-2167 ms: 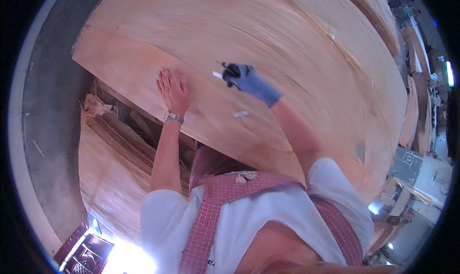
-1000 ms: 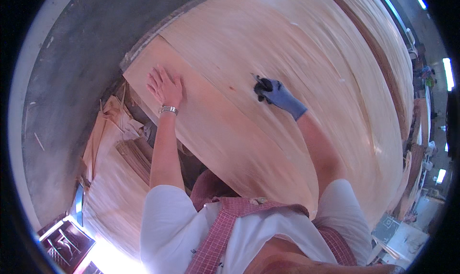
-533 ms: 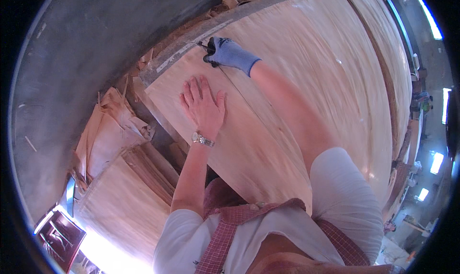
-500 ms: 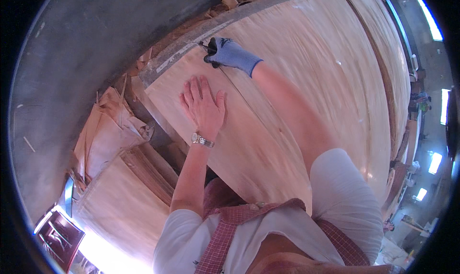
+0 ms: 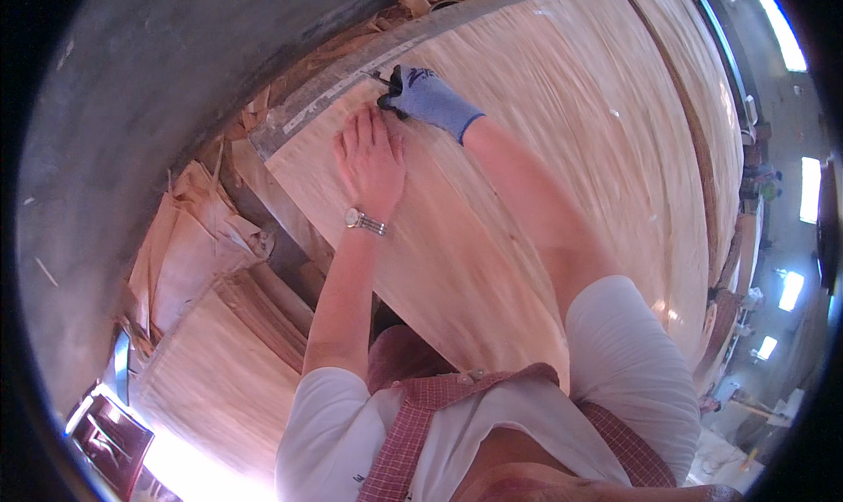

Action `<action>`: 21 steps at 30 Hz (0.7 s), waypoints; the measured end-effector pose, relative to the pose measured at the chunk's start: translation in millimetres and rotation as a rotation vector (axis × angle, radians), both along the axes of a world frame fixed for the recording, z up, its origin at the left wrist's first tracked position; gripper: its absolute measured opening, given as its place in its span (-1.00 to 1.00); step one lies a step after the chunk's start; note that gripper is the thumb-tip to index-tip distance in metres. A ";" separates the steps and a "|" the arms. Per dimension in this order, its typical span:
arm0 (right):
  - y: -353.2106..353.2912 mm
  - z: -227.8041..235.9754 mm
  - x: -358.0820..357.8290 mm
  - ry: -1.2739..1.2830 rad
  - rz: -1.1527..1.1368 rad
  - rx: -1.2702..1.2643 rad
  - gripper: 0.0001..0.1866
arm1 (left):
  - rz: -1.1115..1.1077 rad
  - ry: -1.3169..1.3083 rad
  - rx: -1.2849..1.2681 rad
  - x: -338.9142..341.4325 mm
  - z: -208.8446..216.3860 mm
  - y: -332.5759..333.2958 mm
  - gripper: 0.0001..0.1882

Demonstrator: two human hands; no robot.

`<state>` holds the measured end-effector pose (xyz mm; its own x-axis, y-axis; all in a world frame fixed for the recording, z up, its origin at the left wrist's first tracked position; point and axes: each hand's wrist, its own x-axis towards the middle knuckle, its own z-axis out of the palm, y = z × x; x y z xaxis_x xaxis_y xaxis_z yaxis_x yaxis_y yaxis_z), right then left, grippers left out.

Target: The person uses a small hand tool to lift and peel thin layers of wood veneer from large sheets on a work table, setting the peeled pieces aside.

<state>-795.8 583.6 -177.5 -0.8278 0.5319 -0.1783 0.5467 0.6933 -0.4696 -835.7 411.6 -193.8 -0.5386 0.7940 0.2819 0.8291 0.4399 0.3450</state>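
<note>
A pale wood veneer sheet (image 5: 457,265) lies in front of me on a broad stack of similar sheets (image 5: 571,107). My left hand (image 5: 369,161), bare and with a wristwatch (image 5: 362,221) on the wrist, rests flat on the sheet near its far end, fingers stretched out. Just to its right, my right hand (image 5: 428,98) wears a blue glove with black fingertips. Its fingers are closed round a thin dark tool (image 5: 378,78), whose kind I cannot make out. The tool's tip is beside a marked light strip (image 5: 327,98) along the grey far edge.
Torn veneer scraps (image 5: 198,212) lie to the left and along the far edge. At lower left stands another stack of veneer (image 5: 219,362). A grey surface (image 5: 132,89) stretches beyond, at far left. Bright windows (image 5: 810,190) show at far right.
My left hand has slid forward along the sheet, closer to the gloved right hand. The right hand stays at nearly the same place, still closed round the thin tool.
</note>
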 end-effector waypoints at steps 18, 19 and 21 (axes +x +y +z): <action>-372.5 60.6 609.8 0.243 -1.218 0.327 -0.82 | -0.167 0.591 -0.139 106.0 65.9 46.7 -0.52; -415.7 65.8 659.1 0.269 -1.333 0.393 -0.82 | -0.190 0.603 -0.242 150.1 65.8 31.6 -0.52; -516.5 65.4 755.1 0.180 -1.702 0.438 -0.80 | -0.506 0.553 -0.534 279.6 25.6 -4.4 -0.51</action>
